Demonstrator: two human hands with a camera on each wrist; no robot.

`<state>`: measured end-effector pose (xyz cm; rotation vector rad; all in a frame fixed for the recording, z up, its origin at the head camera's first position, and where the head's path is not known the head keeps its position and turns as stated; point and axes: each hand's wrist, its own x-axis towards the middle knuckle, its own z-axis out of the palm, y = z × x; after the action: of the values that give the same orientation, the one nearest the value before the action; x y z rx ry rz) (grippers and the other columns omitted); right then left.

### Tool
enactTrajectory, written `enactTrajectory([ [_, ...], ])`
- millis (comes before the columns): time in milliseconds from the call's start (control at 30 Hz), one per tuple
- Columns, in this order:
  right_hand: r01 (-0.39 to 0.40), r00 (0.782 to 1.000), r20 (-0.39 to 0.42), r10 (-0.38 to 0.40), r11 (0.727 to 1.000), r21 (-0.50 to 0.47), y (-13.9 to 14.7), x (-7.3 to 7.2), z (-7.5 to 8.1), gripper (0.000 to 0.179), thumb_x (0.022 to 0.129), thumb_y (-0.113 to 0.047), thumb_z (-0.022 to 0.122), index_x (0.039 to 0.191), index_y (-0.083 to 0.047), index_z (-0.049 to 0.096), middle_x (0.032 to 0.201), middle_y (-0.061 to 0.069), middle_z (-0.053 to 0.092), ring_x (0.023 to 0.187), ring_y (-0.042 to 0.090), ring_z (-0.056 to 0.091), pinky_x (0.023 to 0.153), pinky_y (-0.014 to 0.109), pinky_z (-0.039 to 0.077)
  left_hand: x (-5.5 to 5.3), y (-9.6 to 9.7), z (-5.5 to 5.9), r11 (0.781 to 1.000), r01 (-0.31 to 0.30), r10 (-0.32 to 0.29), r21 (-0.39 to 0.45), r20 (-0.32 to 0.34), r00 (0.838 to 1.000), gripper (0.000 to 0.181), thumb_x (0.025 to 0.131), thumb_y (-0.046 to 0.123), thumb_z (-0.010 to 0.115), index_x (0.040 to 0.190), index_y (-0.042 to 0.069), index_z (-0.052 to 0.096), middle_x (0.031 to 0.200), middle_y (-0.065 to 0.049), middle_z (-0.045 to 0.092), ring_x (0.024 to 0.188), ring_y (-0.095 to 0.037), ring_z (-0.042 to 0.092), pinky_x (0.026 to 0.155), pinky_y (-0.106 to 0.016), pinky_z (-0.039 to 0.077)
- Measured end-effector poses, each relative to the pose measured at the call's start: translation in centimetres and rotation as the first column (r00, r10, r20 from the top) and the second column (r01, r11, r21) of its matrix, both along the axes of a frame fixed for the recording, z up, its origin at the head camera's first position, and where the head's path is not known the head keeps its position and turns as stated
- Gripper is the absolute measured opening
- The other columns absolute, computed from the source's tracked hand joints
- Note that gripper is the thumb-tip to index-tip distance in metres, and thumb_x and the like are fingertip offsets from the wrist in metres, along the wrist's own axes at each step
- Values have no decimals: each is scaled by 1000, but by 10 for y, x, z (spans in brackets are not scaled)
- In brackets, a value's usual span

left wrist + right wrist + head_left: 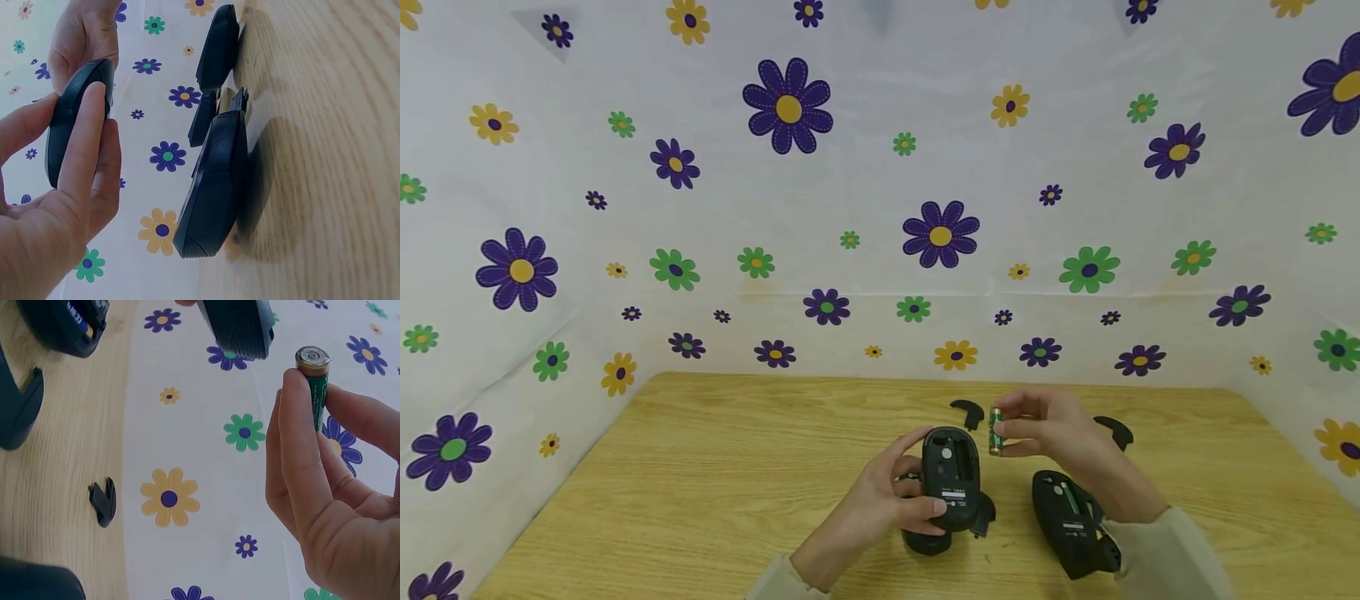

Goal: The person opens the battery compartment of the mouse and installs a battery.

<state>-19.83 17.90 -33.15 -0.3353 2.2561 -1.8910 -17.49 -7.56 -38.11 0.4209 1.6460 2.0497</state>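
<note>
My left hand point(880, 497) holds a black computer mouse point(950, 492) above the table, its underside up and the battery compartment uncovered. In the left wrist view the fingers wrap the sides of this mouse point(62, 134). Just right of it, my right hand point(1067, 433) pinches a green battery point(996, 435) upright between thumb and fingers. The flat end of that battery point(314, 359) shows in the right wrist view. Another black mouse point(1067, 525) lies underside up below the right forearm, a green battery in its bay. Beneath the left hand sits a third dark mouse point(927, 543), mostly hidden.
A black battery cover point(972, 413) lies behind the held mouse, and a second cover point(1116, 432) lies beyond the right wrist. Another black piece point(985, 514) is beside the held mouse. A flowered sheet point(865, 275) stands behind the wooden table point(737, 467).
</note>
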Motion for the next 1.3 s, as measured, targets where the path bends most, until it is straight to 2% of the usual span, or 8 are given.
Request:
enactTrajectory([
  [433, -14, 1000, -19, 14, 1000, -22, -19, 0, 2, 28, 93, 4, 67, 114, 16, 55, 105, 22, 59, 88, 23, 64, 80, 44, 62, -1, 0, 0, 1000, 4, -4, -11, 7, 1000, 89, 85, -15, 66, 161, 11, 26, 126, -18, 58, 104, -32, 67, 74, -46, 63],
  [600, -19, 999, -34, 19, 1000, -22, -21, 0, 3, 24, 93, 4, 66, 112, 15, 56, 102, 18, 60, 87, 22, 65, 80, 43, 62, -1, 0, 0, 1000, -5, 6, -16, 12, 1000, 89, 85, -15, 67, 160, 11, 28, 125, -18, 58, 103, -32, 68, 74, -47, 63],
  [933, -17, 997, -81, 20, 999, 45, -27, 1, 4, 19, 91, 2, 69, 106, 11, 61, 94, 13, 64, 86, 24, 65, 77, 39, 63, -2, 0, -1, 1000, -6, 6, -17, 20, 1000, 89, 85, -14, 67, 160, 13, 29, 125, -17, 58, 103, -32, 68, 74, -47, 63],
  [1167, -33, 991, -124, 45, 995, 99, -31, 3, 5, 19, 88, 3, 71, 104, 11, 64, 94, 12, 66, 84, 24, 66, 75, 37, 63, -2, -1, -1, 1000, -8, 8, -18, 26, 1000, 87, 85, -13, 68, 159, 14, 31, 125, -19, 58, 103, -32, 68, 75, -46, 63],
  [1300, -21, 989, -138, 43, 988, 151, -34, 5, 5, 17, 87, 3, 73, 102, 7, 67, 95, 10, 65, 83, 23, 62, 74, 36, 61, -1, -1, 0, 1000, -8, 8, -10, 27, 1000, 86, 86, -13, 67, 159, 14, 31, 125, -19, 57, 103, -32, 68, 75, -46, 63],
])
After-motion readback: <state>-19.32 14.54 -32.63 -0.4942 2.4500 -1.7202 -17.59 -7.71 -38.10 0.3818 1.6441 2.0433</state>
